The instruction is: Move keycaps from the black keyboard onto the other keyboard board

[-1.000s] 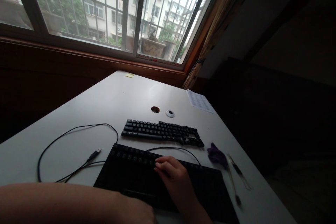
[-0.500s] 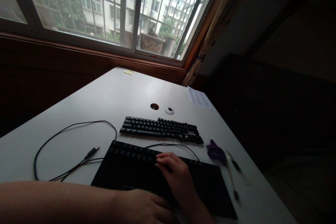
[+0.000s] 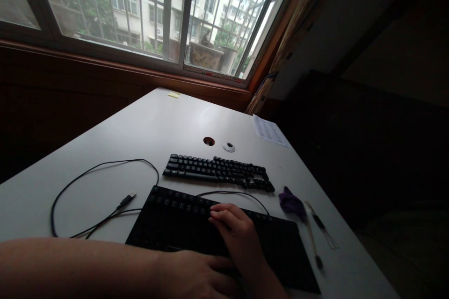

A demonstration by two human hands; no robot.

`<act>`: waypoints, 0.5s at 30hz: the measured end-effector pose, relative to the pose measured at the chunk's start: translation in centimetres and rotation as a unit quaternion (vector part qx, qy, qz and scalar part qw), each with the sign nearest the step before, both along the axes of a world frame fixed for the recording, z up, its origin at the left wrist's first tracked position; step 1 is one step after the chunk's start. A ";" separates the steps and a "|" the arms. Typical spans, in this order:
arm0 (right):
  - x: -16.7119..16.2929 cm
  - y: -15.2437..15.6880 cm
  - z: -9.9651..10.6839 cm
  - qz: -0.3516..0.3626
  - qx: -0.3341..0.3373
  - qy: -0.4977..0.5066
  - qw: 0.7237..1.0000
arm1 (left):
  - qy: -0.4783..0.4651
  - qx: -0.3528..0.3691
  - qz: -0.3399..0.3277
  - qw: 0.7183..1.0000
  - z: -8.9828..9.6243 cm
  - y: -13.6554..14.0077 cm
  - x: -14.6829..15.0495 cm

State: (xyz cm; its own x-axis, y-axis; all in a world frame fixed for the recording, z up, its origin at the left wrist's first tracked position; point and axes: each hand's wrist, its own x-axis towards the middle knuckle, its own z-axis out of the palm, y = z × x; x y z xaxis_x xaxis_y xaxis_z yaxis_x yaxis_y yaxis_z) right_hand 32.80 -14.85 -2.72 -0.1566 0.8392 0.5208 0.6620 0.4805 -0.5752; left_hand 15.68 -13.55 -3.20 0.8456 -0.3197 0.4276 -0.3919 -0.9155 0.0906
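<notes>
Two hands (image 3: 240,231) over black keyboard (image 3: 280,245); desk (image 3: 119,138) extends past both ends.

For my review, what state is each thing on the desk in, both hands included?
Keyboard: flat, keycaps seated along its far side
Loose keycaps: off the keyboard, laid in rows
USB plug: unplugged
Cable: loosely looped
Round hole: uncovered
Purple cloth: crumpled
Printed sheet: flat
Left hand: palm down, grip unclear
Right hand: curled over the keyboard, grip unclear

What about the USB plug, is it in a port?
No, the USB plug lies on the white desk, left of the black keyboard base, its metal end bare.
</notes>
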 end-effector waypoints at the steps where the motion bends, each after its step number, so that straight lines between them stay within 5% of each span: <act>1: 0.0 0.0 0.0 0.000 -0.001 -0.001 1.000 | 0.000 0.008 0.003 1.000 0.0 0.0 0.0; 15: 0.0 0.4 0.5 0.003 -0.028 0.030 0.999 | 0.019 0.029 -0.006 0.999 1.6 1.8 -2.0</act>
State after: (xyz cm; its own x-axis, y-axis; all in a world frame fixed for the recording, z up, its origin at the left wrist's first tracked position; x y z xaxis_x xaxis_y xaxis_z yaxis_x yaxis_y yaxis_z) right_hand 32.81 -14.44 -2.27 -0.1320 0.8661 0.4821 0.6221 0.4510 -0.6400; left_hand 13.64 -11.72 -1.65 0.8569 -0.3532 0.3755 -0.4000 -0.9150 0.0523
